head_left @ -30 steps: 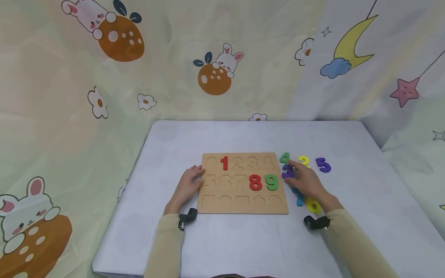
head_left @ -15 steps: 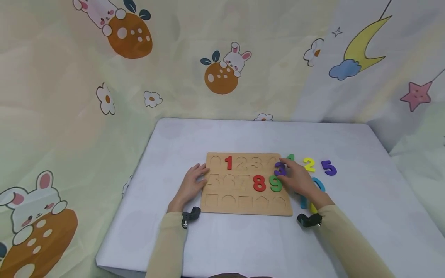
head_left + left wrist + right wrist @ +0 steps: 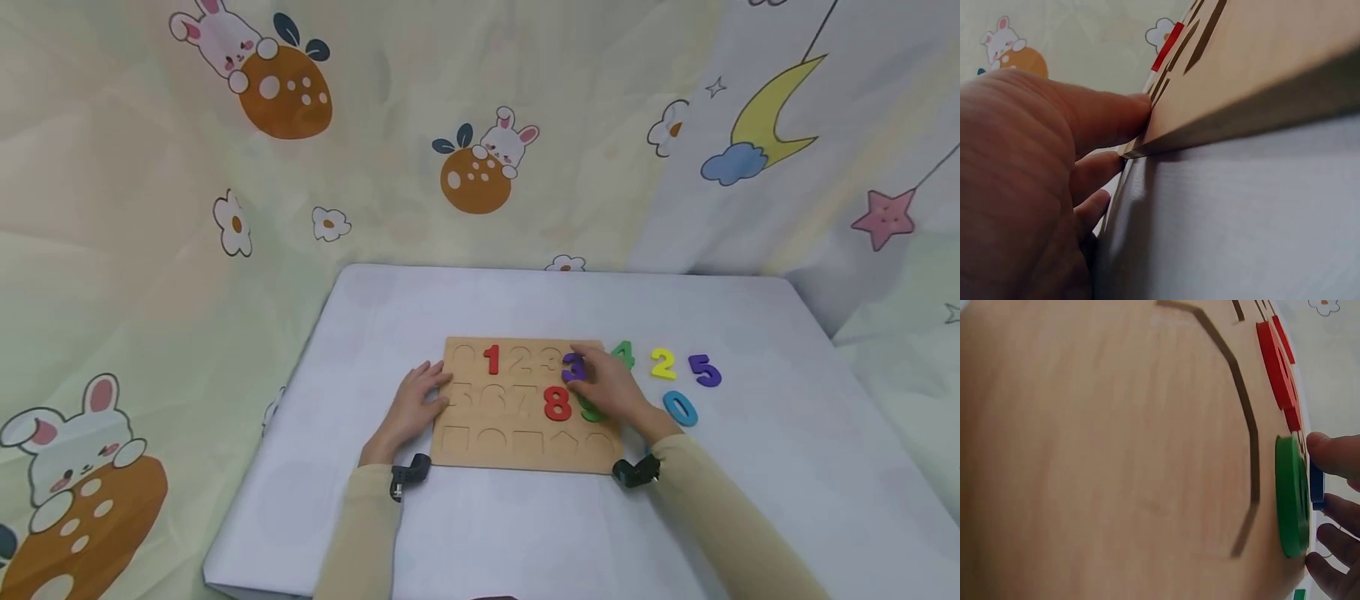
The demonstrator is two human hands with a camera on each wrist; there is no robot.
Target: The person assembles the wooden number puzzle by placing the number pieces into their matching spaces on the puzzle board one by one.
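My right hand (image 3: 615, 390) pinches a purple number 3 (image 3: 573, 367) between thumb and fingers above the right part of a wooden number puzzle board (image 3: 491, 450). In the right wrist view the 3 looks dark blue (image 3: 1317, 484), beside the green 9 (image 3: 1291, 497). My left hand (image 3: 412, 408) touches the board's left edge with thumb and fingers fairly straight; the left wrist view shows the thumb (image 3: 1107, 115) on that edge. A red 1 (image 3: 491, 360) and red 8 (image 3: 557, 404) sit in the board; the 9 is partly covered by my right hand.
Right of the board lie a green 4 (image 3: 623, 353), a yellow 2 (image 3: 663, 364), a purple 5 (image 3: 705, 371) and a blue 0 (image 3: 680, 409) on the white table (image 3: 495, 533). My right forearm hides other pieces. A printed cloth (image 3: 390, 167) hangs behind.
The right hand has taken the purple 3 from beside the board and moved it left over the board. My left hand stays at the left edge. The head view has shifted slightly.
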